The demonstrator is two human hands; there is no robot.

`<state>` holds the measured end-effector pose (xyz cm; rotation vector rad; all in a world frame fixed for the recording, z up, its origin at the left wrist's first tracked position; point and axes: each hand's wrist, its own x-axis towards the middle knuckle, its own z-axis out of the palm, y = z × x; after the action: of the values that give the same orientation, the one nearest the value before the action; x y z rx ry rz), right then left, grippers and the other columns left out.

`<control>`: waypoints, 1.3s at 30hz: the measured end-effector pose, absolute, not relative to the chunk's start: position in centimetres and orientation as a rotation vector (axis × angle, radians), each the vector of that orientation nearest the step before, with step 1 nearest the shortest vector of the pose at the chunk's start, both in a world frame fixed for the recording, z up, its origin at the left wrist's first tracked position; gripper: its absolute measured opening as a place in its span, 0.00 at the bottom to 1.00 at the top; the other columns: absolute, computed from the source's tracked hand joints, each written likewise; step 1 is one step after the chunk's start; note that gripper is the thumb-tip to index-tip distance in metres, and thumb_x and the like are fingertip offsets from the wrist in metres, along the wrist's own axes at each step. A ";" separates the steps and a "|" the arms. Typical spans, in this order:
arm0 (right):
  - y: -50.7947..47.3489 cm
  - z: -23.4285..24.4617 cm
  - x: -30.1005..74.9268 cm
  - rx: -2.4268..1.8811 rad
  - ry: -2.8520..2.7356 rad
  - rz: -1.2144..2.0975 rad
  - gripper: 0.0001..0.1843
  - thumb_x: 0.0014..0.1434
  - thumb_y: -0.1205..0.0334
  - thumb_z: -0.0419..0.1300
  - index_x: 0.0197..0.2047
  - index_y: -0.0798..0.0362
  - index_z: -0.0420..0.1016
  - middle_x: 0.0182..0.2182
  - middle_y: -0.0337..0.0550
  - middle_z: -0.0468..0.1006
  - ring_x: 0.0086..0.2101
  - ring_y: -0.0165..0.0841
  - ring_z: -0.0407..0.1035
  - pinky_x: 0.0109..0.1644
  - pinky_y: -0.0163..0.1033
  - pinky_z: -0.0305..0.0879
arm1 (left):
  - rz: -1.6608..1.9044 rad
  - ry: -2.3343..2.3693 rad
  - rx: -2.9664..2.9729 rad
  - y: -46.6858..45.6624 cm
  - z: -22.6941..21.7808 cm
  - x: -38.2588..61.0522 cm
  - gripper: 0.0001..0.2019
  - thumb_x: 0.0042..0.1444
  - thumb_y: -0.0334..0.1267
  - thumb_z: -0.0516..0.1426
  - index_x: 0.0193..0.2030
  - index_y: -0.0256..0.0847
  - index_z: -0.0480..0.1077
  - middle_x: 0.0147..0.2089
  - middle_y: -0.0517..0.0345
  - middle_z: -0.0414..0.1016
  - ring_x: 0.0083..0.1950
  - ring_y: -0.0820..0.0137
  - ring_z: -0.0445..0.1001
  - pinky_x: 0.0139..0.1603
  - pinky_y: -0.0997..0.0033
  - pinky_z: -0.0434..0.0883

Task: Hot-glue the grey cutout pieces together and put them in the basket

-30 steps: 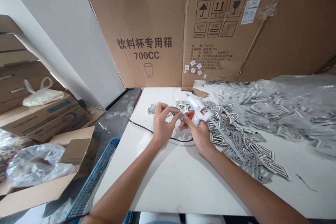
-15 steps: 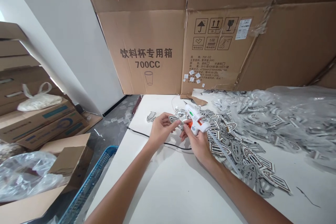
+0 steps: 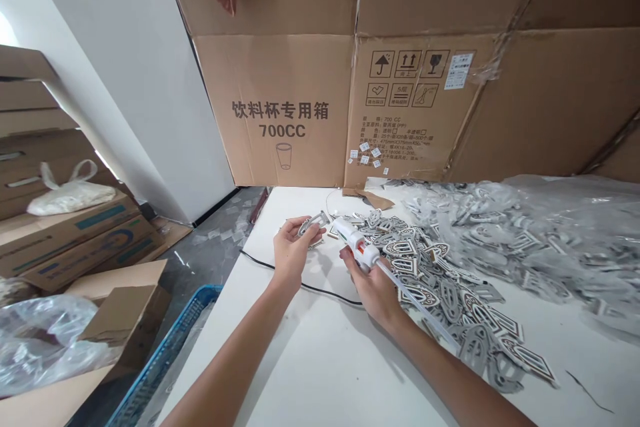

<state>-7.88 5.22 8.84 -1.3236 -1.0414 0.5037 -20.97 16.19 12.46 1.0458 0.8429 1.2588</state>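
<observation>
- A grey cut-out (image 3: 310, 224) is held in the left hand (image 3: 295, 252), its fingers (image 3: 303, 229) curled closed around it, and it is tilted up, probably so its face can be seen.
- A white glue gun (image 3: 357, 241) is gripped by the closed fingers of the right hand (image 3: 371, 288), at 3 o'clock from the left hand, its nozzle seemingly turned toward the cut-out.
- A long glue stick (image 3: 417, 307) trails from the rear of the gun at 4 o'clock, resting over the pile, apparently left long to feed the gun.
- A pile of cut-outs (image 3: 440, 293) is spread on the white worktop (image 3: 320, 360) at 3 o'clock from the right hand, within easy reach.
- A black cable (image 3: 320, 291) is laid across the worktop at 6 o'clock from the left hand.
- More cut-outs are kept in a clear plastic bag (image 3: 565, 213) at 2 o'clock.
</observation>
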 end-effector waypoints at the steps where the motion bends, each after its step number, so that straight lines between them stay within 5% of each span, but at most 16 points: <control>1: 5.2 9.0 -7.9 -1.338 -1.075 0.488 0.19 0.67 0.44 0.65 0.31 0.48 0.71 0.23 0.35 0.68 0.27 0.34 0.61 0.33 0.39 0.60 | 1.265 0.844 1.041 16.2 12.5 -20.9 0.22 0.46 0.42 0.77 0.44 0.37 0.76 0.43 0.51 0.83 0.44 0.59 0.88 0.53 0.59 0.83; 18: 5.2 9.1 -8.0 -1.362 -1.263 0.341 0.18 0.72 0.49 0.59 0.32 0.47 0.65 0.27 0.35 0.67 0.29 0.35 0.62 0.36 0.39 0.57 | 1.246 0.812 1.026 15.8 12.7 -20.9 0.26 0.40 0.47 0.79 0.39 0.38 0.74 0.37 0.54 0.83 0.40 0.62 0.87 0.52 0.59 0.83; 39: 5.6 8.1 -8.0 -1.398 -1.195 0.375 0.20 0.71 0.44 0.59 0.33 0.50 0.73 0.27 0.41 0.78 0.28 0.36 0.70 0.37 0.40 0.65 | 1.229 0.800 1.048 15.7 12.8 -21.0 0.28 0.40 0.49 0.79 0.39 0.37 0.72 0.38 0.54 0.82 0.36 0.64 0.86 0.46 0.63 0.83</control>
<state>-8.01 5.62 8.13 -1.3978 -1.1951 0.3752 -21.05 15.69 12.82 1.0475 0.8001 1.2286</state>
